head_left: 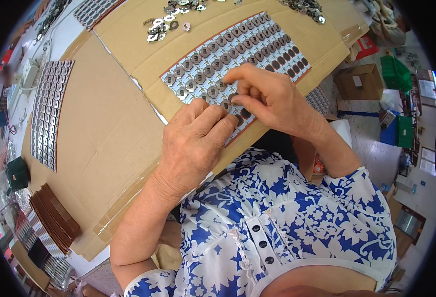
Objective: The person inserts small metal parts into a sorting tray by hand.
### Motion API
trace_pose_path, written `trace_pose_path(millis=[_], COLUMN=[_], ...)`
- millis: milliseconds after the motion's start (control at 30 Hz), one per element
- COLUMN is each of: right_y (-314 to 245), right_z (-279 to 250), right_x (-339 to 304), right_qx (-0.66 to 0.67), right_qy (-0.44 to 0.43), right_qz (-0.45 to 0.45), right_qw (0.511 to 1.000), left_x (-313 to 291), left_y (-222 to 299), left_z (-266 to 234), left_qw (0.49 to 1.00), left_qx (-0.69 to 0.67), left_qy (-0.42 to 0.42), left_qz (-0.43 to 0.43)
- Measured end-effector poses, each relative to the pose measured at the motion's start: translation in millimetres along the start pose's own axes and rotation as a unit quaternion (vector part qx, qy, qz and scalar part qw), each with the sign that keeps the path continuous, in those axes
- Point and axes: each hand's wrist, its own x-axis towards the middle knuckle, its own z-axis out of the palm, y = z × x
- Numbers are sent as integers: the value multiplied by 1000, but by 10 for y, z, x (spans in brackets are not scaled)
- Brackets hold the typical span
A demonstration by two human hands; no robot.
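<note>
A rectangular panel carrying rows of round grey-brown discs lies slantwise in front of the person, on cardboard that covers much of the counter. Toward the panel's right end, some spots show as plain dark ovals.

The left hand rests low over the near edge of the panel, knuckles up, fingers bent and close together; whether they pinch anything is hidden. The right hand is half open just beside it, with index finger and thumb parted above the discs and the other fingers curled in. The thumb tip is right by one disc, but I cannot tell whether it touches it or holds a small piece.

Beyond the panel's far side, loose shiny metal pieces lie in small heaps. A second panel of discs lies well apart on the left, near a stack of brown strips and a dark green container.

On the right, away from the counter, are a cardboard box and a green bin. The person wears a blue and white floral top.
</note>
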Motion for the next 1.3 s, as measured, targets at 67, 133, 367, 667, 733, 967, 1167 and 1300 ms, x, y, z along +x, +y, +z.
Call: trace_pose_path(millis=[67,133,367,667,733,967,1167,1300], right_y=[-62,-23,37,-299,-283,-271,209,183], right_z=[29,77,47,251,324,260,-195,-197], right_x=[-40,-72,-89,-230,-211,-188,-121,-20], right_qx=[52,54,13,441,443,447,267,116], right_qy=[16,30,-5,127,145,136,35,-16], right_qz=[127,106,53,179,168,198,211,142], right_qw=[990,992,998,870,869,862,940,983], left_x=[-8,-6,-15,39,16,18,54,23], left_y=[6,21,18,153,114,211,64,28], left_z=[3,-4,18,-75,-90,-40,-56,-4], left_qw=[1000,1000,999,720,704,765,994,998], left_qx=[-8,-11,3,-554,-573,-506,-46,37], left_qy=[2,-4,-4,147,137,124,26,-20], left_qz=[-13,-28,-39,-392,-396,-378,-94,-45])
